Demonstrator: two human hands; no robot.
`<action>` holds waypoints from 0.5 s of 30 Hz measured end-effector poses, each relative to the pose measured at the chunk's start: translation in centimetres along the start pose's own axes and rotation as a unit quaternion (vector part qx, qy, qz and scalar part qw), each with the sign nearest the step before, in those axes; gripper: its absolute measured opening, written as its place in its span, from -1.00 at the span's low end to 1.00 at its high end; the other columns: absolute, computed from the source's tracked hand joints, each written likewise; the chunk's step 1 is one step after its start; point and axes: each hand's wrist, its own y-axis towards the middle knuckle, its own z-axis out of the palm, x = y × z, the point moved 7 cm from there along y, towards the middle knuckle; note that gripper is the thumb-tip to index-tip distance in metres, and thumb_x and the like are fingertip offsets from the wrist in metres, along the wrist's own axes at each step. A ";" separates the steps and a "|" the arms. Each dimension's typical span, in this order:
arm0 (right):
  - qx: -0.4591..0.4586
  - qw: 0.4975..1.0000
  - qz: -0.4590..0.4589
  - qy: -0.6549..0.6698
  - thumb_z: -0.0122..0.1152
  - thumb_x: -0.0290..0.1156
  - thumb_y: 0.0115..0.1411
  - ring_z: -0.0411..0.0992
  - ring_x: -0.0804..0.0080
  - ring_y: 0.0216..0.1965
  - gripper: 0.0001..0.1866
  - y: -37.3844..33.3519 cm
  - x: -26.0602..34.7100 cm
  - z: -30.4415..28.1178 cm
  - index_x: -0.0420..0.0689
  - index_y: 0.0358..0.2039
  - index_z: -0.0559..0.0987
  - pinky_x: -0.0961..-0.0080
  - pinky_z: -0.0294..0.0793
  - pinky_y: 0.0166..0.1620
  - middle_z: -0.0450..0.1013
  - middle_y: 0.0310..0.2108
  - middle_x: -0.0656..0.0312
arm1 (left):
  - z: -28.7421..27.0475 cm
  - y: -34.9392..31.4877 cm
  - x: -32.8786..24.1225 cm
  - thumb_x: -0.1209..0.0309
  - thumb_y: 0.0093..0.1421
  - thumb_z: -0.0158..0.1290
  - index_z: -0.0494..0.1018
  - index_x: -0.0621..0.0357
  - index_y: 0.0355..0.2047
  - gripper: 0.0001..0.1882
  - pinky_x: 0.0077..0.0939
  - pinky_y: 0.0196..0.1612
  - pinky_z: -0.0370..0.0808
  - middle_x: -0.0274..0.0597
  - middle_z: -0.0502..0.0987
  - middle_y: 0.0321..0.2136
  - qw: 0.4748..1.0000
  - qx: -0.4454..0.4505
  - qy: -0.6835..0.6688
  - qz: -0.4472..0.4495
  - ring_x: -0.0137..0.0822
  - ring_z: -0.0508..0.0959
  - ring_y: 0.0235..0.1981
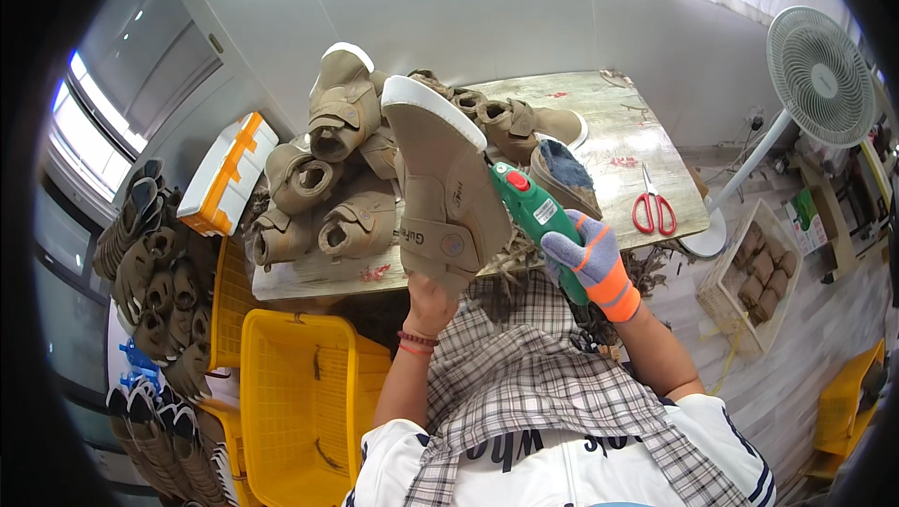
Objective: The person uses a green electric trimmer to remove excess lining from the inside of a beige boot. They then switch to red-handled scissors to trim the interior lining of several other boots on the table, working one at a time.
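- left hand point(433, 305), bare, low centre of the frame: its grip is closed about the lower end of a brown boot point(440, 179); i can't tell from here whether some fingers go up inside.
- that boot is at centre, toe up, the white sole edge uppermost; held from below like that, i'd say, its side and strap are left uncovered.
- right hand point(592, 262), in a grey-and-orange glove, right of centre: its grip is wrapped round a green hand tool point(538, 210), tilted so its red-buttoned head points at the boot. the two look very near; touching or not, i can't say.
- the glove is on the tool hand only, perhaps for a firmer hold.
- behind, the surface point(599, 114) carries more brown boots point(304, 179), heaped left of centre, seemingly within easy reach.
- red-handled scissors point(654, 211) lie at the surface's right side, apart from the pile, probably so they stay easy to find.
- a yellow crate point(368, 385) stands lower left, beside the left forearm, likely handy for that arm.
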 end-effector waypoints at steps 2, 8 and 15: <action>-0.005 1.000 -0.017 0.000 0.29 -0.34 0.05 0.33 0.68 -0.57 -0.61 0.3 0.2 -0.4 -0.29 -0.17 0.44 0.72 0.33 -0.50 0.41 -0.52 0.33 | 0.2 -0.1 0.2 0.62 0.01 -0.02 0.47 0.29 -0.20 -0.71 -0.19 -0.10 0.41 0.03 0.45 -0.16 0.997 -0.002 -0.058 -0.045 0.00 0.45 -0.12; -0.062 0.996 -0.049 -0.034 0.27 -0.34 0.06 0.34 0.69 -0.55 -0.64 1.0 0.1 -3.0 -0.27 -0.18 0.45 0.72 0.34 -0.50 0.42 -0.51 0.34 | -0.9 -2.6 1.7 0.58 0.01 0.06 0.35 0.29 -0.05 -0.57 -0.19 -0.04 0.37 0.02 0.43 -0.10 0.891 -0.092 -0.357 -0.266 -0.02 0.43 -0.07; -0.107 0.926 -0.186 -0.310 0.41 -0.30 -0.13 0.45 0.56 -0.41 -0.47 -2.7 -0.6 -5.6 -0.27 -0.14 0.48 0.59 0.44 -0.32 0.51 -0.38 0.18 | -3.5 3.7 6.6 0.27 0.29 -0.22 0.26 0.17 0.04 -0.63 -0.13 0.07 0.36 -0.04 0.37 0.01 0.457 -0.196 -0.755 -0.427 -0.11 0.40 0.00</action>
